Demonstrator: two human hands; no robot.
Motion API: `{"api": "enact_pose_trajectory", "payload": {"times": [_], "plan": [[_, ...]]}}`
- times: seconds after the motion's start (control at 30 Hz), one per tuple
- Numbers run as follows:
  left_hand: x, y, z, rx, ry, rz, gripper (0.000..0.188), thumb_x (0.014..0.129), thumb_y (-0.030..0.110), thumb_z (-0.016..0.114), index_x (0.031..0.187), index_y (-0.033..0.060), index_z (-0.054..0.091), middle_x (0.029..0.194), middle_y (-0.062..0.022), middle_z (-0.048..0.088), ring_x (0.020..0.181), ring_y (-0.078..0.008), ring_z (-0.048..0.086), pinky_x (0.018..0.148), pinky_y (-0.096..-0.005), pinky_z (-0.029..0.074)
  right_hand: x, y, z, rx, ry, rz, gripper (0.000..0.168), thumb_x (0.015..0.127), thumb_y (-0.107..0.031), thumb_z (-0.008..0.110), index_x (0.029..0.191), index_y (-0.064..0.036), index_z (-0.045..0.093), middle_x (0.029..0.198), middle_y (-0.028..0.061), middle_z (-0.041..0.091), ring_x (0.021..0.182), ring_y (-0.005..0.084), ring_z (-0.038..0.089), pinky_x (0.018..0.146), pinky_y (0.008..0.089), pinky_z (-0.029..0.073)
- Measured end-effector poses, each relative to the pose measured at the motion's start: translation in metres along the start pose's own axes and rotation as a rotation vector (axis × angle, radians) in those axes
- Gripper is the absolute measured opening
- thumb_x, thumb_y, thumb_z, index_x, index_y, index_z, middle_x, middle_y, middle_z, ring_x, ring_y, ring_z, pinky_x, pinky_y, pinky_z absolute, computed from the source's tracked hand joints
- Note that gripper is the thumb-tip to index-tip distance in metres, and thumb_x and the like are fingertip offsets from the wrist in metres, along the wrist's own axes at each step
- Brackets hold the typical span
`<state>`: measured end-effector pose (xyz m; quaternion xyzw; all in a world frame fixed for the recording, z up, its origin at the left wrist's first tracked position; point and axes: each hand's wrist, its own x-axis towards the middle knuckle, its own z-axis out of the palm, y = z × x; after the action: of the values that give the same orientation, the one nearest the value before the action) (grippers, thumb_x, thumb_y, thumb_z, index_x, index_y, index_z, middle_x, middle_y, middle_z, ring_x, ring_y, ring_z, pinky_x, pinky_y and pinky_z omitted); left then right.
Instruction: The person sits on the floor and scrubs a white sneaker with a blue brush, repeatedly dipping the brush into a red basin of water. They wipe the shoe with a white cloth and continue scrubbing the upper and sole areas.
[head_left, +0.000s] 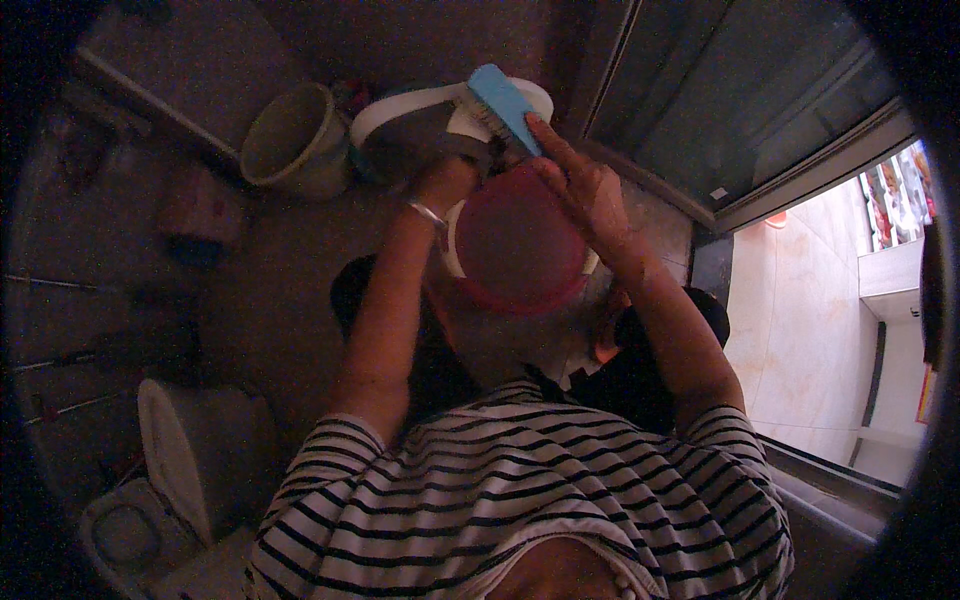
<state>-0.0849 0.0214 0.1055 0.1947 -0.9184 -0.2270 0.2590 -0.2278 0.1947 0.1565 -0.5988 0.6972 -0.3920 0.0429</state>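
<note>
My right hand (589, 199) grips a light blue scrubbing brush (506, 105), its index finger laid along the back. The bristles face down-left, against or just over a shoe (409, 109) with a thick white rim. At the shoe's lower side is my left hand (450, 176), with a bangle at the wrist; its fingers are hidden in shadow and seem to hold the shoe. Below both hands, between my knees, stands a round red plastic basin (521, 232). Pale curved pieces (455, 244) show at the basin's left and right sides; what they are cannot be told.
A pale plastic bucket (289, 142) stands left of the shoe. A pinkish box-like object (199, 206) lies farther left, and a toilet (210, 450) stands at the lower left. Glass door panels (675, 97) rise at upper right, beside a bright doorway with a tiled floor (787, 322).
</note>
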Motion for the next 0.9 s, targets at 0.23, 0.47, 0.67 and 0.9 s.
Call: {"api": "enact_pose_trajectory", "payload": {"times": [0.23, 0.47, 0.67, 0.9], "plan": [[-0.004, -0.004, 0.003, -0.018, 0.158, 0.046, 0.019, 0.080, 0.016, 0.052, 0.090, 0.0017, 0.061, 0.089, -0.0136, 0.061, 0.080, -0.0246, 0.059, 0.071, -0.0351, 0.048, -0.005, 0.009, 0.013, 0.068, 0.064, 0.137, 0.043, 0.087, -0.032, 0.050, 0.130, -0.030, 0.039, 0.091, 0.0205, 0.060, 0.081, 0.0366, 0.059, 0.069, 0.0379, 0.045], [-0.004, 0.026, -0.019, -1.288, 0.307, -0.297, 0.024, 0.086, 0.024, 0.049, 0.093, 0.0028, 0.060, 0.093, -0.0082, 0.061, 0.086, -0.0205, 0.057, 0.079, -0.0336, 0.046, -0.004, 0.012, 0.006, 0.129, 0.018, 0.254, 0.042, 0.087, -0.035, 0.049, 0.128, -0.030, 0.041, 0.094, 0.0203, 0.060, 0.088, 0.0361, 0.058, 0.072, 0.0391, 0.046], [0.015, 0.035, -0.022, -0.906, 0.480, -0.767, 0.035, 0.086, 0.033, 0.047, 0.100, 0.0018, 0.057, 0.089, -0.0168, 0.061, 0.088, -0.0287, 0.058, 0.081, -0.0378, 0.044, -0.009, 0.028, 0.013, 0.049, -0.048, 0.186, 0.041, 0.088, -0.035, 0.048, 0.128, -0.028, 0.042, 0.102, 0.0195, 0.058, 0.096, 0.0368, 0.055, 0.077, 0.0391, 0.044], [0.005, 0.052, -0.030, -0.060, 0.333, -0.610, 0.059, 0.085, 0.052, 0.035, 0.088, -0.0017, 0.061, 0.090, -0.0281, 0.058, 0.090, -0.0437, 0.054, 0.078, -0.0450, 0.043, -0.007, 0.016, 0.004, 0.047, -0.089, 0.307, 0.040, 0.089, -0.033, 0.046, 0.128, -0.025, 0.043, 0.106, 0.0179, 0.058, 0.099, 0.0319, 0.056, 0.079, 0.0366, 0.043]]}}
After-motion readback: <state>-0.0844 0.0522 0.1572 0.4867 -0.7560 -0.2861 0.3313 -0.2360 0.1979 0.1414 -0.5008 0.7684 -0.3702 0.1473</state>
